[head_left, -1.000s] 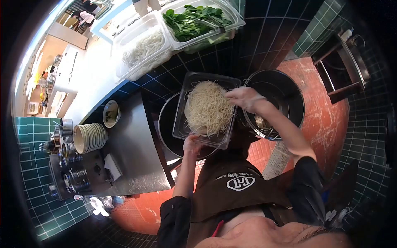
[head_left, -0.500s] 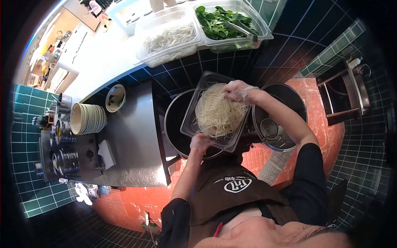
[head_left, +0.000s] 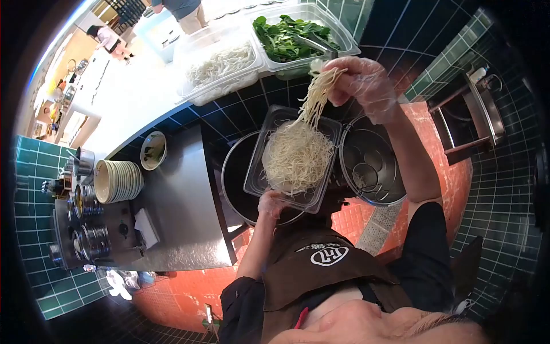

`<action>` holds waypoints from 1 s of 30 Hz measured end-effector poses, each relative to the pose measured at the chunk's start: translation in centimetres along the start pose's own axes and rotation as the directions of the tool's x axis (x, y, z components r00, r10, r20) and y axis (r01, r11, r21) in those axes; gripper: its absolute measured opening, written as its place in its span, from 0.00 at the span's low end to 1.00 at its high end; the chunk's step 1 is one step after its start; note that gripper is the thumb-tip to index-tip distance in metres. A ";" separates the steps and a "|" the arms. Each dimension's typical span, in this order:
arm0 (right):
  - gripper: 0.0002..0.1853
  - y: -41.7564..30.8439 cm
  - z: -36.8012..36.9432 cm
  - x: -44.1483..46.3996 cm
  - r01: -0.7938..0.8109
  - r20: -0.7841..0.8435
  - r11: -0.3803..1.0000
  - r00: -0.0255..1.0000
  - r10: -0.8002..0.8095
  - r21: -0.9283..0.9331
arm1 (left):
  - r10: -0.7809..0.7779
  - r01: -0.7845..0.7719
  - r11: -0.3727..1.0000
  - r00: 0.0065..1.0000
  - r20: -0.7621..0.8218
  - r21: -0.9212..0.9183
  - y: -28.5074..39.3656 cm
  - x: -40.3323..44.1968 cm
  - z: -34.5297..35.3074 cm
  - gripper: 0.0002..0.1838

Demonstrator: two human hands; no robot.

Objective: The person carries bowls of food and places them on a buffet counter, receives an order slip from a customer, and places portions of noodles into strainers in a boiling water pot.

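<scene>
My right hand (head_left: 362, 86), in a clear glove, is closed around a bunch of thin pale noodles (head_left: 318, 98) and holds it up. The strands hang down to the noodle pile (head_left: 297, 160) in a clear plastic container (head_left: 250, 184). My left hand (head_left: 270, 204), also gloved, grips the container's near left corner; its fingers are partly hidden. The container is held tilted over a large round pot (head_left: 227, 179). To its right is another pot (head_left: 395, 172) with wire strainer baskets (head_left: 366, 166) inside.
On the white counter (head_left: 134, 94) stand a tub of white noodles (head_left: 220, 63) and a tub of leafy greens (head_left: 292, 37) with tongs (head_left: 316, 46). A steel worktop (head_left: 183, 189) at left bears stacked bowls (head_left: 117, 180) and a single bowl (head_left: 153, 150). Two people are beyond the counter.
My right hand has risen from the pile, lifting a bunch of noodles out of the container. My left hand still holds the container. A second person has come into view behind the counter.
</scene>
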State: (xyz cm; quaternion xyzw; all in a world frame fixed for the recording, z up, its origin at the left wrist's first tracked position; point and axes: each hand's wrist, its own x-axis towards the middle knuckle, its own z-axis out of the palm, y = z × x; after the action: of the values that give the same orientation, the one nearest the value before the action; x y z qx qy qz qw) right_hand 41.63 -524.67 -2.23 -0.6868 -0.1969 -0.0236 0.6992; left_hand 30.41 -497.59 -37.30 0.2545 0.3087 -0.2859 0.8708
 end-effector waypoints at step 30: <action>0.15 13.9 -10.0 -26.9 -0.593 -0.436 0.795 0.687 0.582 0.127 | 0.041 -0.028 0.993 0.992 -0.118 0.112 0.4 -0.2 -0.6 0.21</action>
State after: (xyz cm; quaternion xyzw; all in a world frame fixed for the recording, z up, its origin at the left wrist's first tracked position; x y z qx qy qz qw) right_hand 23.49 -539.98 -23.50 -0.6965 0.2020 0.0396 0.6874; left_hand 30.33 -496.84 -37.46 0.3240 0.3398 -0.2714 0.8402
